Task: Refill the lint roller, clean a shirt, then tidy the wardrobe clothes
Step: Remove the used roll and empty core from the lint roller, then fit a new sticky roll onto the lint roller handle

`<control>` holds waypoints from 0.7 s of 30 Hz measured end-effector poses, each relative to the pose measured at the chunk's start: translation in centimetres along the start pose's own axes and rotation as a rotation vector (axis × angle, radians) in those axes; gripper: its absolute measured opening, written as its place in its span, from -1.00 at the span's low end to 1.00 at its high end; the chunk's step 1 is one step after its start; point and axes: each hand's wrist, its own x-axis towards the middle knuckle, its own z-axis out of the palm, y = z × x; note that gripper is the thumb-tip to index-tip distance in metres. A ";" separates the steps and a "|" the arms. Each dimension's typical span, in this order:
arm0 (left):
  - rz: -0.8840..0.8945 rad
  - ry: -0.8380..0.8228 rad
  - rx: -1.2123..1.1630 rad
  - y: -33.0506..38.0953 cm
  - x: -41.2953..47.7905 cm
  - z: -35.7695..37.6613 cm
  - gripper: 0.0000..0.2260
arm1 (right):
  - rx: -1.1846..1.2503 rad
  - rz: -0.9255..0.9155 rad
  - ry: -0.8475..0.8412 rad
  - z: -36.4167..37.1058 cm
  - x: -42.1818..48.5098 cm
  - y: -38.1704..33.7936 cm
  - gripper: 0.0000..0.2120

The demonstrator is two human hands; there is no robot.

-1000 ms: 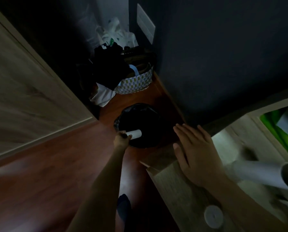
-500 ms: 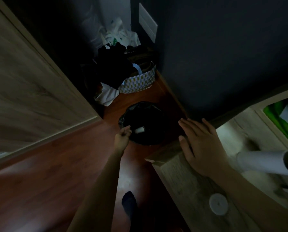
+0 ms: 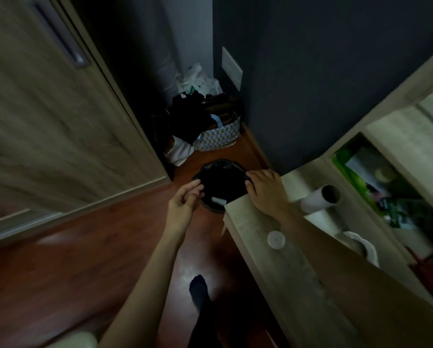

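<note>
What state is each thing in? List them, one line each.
left hand: open, empty, beside the bin
right hand: rests on the drawer front
bin: open, bag-lined
small tube: lying inside the bin
drawer: pulled open
large roll: lying in the drawer

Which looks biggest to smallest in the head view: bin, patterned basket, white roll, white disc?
1. bin
2-3. patterned basket and white roll: near alike; the basket is farther and partly covered
4. white disc
</note>
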 end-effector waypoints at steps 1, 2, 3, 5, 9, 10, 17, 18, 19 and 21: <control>0.017 0.011 -0.002 0.8 -1.0 0.1 -0.76 | 0.085 0.030 -0.010 -0.3 -0.2 -0.2 -0.44; 0.034 0.021 -0.004 1.6 -2.0 0.3 -0.76 | 0.196 0.075 -0.023 -1.0 -0.6 -0.6 -0.52; 0.050 0.030 -0.005 2.4 -3.0 0.5 -0.77 | 0.344 0.120 -0.008 -1.8 -1.2 -1.2 -0.59; 0.083 0.044 -0.004 3.9 -4.7 0.9 -0.78 | 0.623 0.196 0.084 -3.9 -3.3 -2.3 -0.63; 0.175 -0.006 0.051 6.1 -6.7 3.1 -0.78 | 0.810 0.124 0.417 -9.3 -10.2 -2.9 -0.66; 0.202 -0.036 0.075 6.5 -7.1 4.0 -0.79 | 0.823 0.115 0.473 -10.0 -11.9 -2.3 -0.67; 0.400 -0.409 0.369 7.3 -7.1 13.0 -0.73 | 0.607 0.255 0.613 -8.3 -18.3 5.1 -0.75; 0.427 -0.476 0.430 7.4 -7.0 14.3 -0.69 | 0.534 0.274 0.554 -7.7 -18.4 6.2 -0.74; 0.457 -0.543 0.502 7.5 -6.9 15.5 -0.64 | 0.459 0.279 0.473 -6.9 -18.5 7.2 -0.73; 0.503 -0.655 0.657 7.9 -6.8 17.5 -0.53 | 0.424 0.311 0.276 -6.0 -18.6 8.4 -0.68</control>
